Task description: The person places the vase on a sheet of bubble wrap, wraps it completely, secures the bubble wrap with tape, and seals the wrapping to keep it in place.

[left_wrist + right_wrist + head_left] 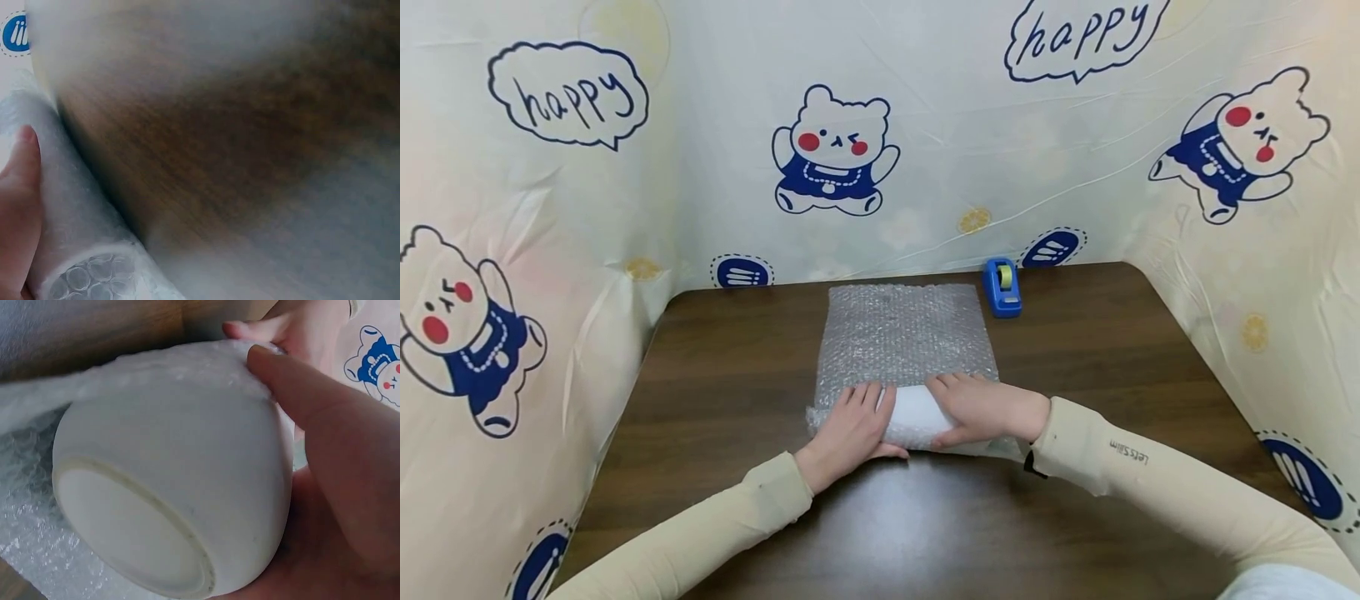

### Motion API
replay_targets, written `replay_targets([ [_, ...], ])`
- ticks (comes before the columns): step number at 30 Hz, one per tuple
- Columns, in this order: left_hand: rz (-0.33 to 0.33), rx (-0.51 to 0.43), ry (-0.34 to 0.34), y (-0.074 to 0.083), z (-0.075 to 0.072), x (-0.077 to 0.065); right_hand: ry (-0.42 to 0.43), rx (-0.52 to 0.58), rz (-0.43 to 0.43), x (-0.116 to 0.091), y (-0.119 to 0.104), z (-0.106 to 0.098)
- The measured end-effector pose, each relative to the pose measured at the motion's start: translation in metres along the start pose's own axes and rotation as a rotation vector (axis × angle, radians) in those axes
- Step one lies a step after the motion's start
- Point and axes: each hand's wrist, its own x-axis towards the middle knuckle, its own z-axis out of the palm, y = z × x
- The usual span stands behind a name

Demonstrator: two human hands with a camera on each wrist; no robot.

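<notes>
A white ceramic vessel (pixel 913 404) lies on its side across the near end of a bubble wrap sheet (pixel 902 333). Its round base with a raised foot ring (pixel 134 528) faces the right wrist camera. The wrap's near edge is turned up over the vessel's near side. My left hand (pixel 853 425) grips the left part, fingers over the top; its thumb (pixel 24 156) presses the turned-up wrap. With my right hand (pixel 981 408) I hold the base end, the thumb (pixel 294 387) on the wrap's edge. The vessel's mouth is hidden.
A blue tape dispenser (pixel 1003 287) with a yellowish roll stands at the back, just right of the wrap's far corner. The brown wooden table (pixel 722 358) is bordered at the back and sides by a printed curtain (pixel 925 167).
</notes>
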Motion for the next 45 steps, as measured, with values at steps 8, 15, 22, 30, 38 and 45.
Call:
replay_targets([
  [8, -0.039, -0.119, -0.047, 0.0, -0.001, 0.003, -0.012, -0.065, -0.014, 0.0, 0.005, -0.006],
  [15, -0.052, -0.105, -0.035, 0.001, 0.0, 0.003, -0.011, -0.087, -0.037, 0.0, 0.004, -0.008],
  [22, -0.05, -0.136, -0.06, -0.003, 0.0, 0.006, 0.25, -0.42, -0.083, -0.002, -0.017, 0.002],
  [30, -0.079, -0.208, -0.112, -0.008, 0.001, 0.011, 0.41, -0.624, -0.09, -0.007, -0.05, 0.015],
  [38, -0.133, -0.271, -0.219, -0.011, -0.003, 0.018, 0.427, -0.594, 0.079, -0.013, -0.054, 0.049],
  [45, -0.142, -0.341, -0.252, -0.019, -0.001, 0.024, 0.511, -0.686, 0.057, -0.018, -0.05, 0.073],
])
